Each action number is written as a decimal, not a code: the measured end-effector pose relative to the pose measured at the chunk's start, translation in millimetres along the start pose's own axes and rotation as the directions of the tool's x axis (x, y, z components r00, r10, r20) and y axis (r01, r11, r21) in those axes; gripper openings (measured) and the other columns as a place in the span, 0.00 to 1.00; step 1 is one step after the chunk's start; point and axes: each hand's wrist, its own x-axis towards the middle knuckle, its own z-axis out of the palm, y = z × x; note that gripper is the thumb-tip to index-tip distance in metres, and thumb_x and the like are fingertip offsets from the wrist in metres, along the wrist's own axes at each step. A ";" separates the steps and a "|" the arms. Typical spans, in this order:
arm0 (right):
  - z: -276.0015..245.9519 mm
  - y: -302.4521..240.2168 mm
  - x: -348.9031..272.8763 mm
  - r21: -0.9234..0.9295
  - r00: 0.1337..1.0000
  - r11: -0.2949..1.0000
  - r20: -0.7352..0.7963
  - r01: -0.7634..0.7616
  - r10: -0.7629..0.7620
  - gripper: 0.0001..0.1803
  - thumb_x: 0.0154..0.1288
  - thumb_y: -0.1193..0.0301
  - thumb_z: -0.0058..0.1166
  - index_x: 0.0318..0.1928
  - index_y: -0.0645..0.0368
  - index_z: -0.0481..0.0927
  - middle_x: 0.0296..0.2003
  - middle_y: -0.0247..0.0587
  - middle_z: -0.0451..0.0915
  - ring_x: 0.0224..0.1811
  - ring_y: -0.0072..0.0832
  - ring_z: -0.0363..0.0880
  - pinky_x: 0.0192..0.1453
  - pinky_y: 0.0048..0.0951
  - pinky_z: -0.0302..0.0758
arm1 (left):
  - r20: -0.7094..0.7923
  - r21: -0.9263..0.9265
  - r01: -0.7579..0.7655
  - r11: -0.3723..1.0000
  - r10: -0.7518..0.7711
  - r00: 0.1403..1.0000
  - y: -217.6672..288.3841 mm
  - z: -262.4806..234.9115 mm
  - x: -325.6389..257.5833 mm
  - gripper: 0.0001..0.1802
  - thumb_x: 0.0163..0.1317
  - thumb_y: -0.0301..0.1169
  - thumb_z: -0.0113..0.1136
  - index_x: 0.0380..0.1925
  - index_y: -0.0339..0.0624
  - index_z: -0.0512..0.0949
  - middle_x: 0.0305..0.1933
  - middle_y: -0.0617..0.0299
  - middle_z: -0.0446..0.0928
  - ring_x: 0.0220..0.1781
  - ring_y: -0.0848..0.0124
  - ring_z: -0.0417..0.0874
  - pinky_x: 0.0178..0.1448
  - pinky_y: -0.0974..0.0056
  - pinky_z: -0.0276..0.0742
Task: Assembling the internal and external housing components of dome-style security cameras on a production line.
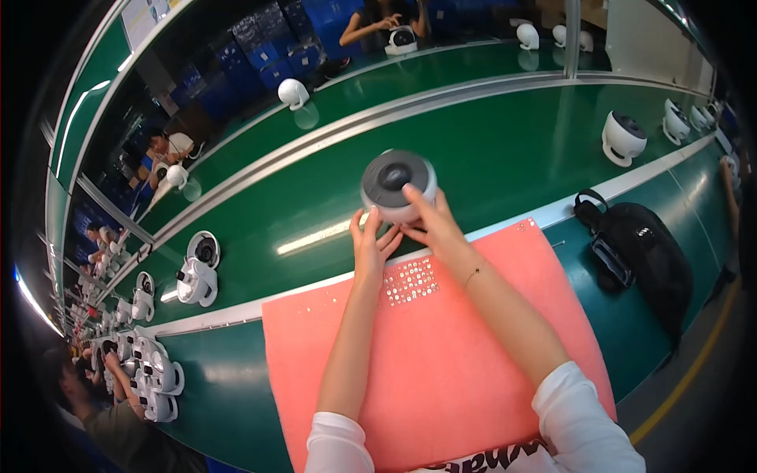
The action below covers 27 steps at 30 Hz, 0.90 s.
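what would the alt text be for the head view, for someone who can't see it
Seen from above, a person's left hand and right hand grip a round white fan with a dark grille at the far edge of a pink mat beside a green conveyor belt. Small shiny parts lie on the mat.

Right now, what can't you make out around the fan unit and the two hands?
Head view, the only one:
- Underside of the white round fan unit: hidden by the right hand and left hand.
- Left hand fingertips: behind the unit, so contact is unclear.
- Small shiny parts on the pink mat: too small to identify.
- Black bag contents: closed, dark.
- Distant units at far left: bent by the fisheye rim.
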 end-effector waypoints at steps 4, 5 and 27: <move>-17.9 -3.9 9.2 0.077 0.992 0.996 -0.110 -0.054 0.063 0.41 0.55 0.48 0.58 0.59 0.57 0.53 0.47 0.40 0.65 0.48 0.32 0.71 0.48 0.37 0.73 | 0.071 0.107 -0.137 0.985 0.130 0.989 -6.9 7.3 -5.8 0.23 0.64 0.42 0.48 0.54 0.44 0.58 0.50 0.49 0.73 0.46 0.59 0.80 0.47 0.67 0.76; -18.7 0.3 7.8 0.075 0.990 0.995 -0.118 -0.067 0.076 0.41 0.55 0.48 0.58 0.59 0.57 0.53 0.47 0.40 0.65 0.48 0.32 0.71 0.48 0.37 0.73 | 0.078 0.157 -0.124 0.980 0.113 0.991 -5.1 10.6 -7.8 0.17 0.65 0.40 0.46 0.47 0.40 0.67 0.43 0.52 0.76 0.42 0.65 0.81 0.43 0.70 0.76; -13.6 33.3 -18.6 -0.643 0.878 0.620 0.188 0.449 -0.440 0.12 0.61 0.71 0.42 0.43 0.63 0.70 0.35 0.41 0.75 0.35 0.25 0.75 0.40 0.27 0.72 | 0.152 0.631 -0.343 0.696 0.323 0.934 -23.8 19.6 -11.0 0.07 0.56 0.29 0.51 0.28 0.35 0.73 0.22 0.59 0.76 0.25 0.78 0.73 0.29 0.70 0.69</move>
